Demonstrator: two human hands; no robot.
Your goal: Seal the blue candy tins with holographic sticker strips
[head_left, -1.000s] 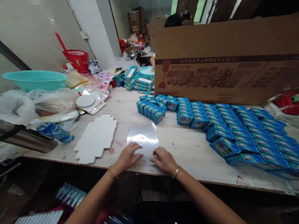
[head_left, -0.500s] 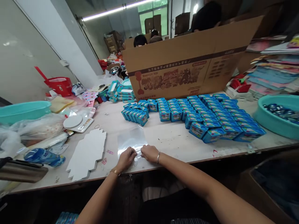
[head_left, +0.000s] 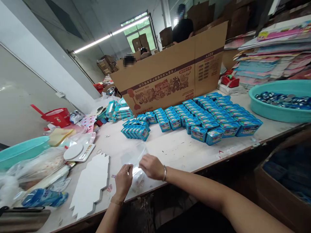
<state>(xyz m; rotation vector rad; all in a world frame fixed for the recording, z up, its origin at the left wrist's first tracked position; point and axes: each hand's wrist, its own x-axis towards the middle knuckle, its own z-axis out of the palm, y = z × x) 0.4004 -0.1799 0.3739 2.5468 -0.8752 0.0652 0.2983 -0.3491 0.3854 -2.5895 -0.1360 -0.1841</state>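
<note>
A transparent plastic sheet hangs between my two hands, just over the table's near edge. My left hand pinches its left side, fingers closed. With thumb and fingers together, my right hand grips the right side, slightly higher. Whether the sheet is a single film or an opened bag I cannot tell. Beyond it stands a small group of blue packets, and farther right are close rows of blue printed tubs. Left of my left hand lies a stack of flat white cardboard blanks.
A large brown carton stands behind the tubs. A turquoise basin of shiny lids is at right, beside a red tape dispenser. A kitchen scale and blue bottle lie left. People are beyond the carton.
Both hands have risen from the table, lifting the sheet, which lay flat before. My left hand has turned more upright. The camera view has tilted and shifted right.
</note>
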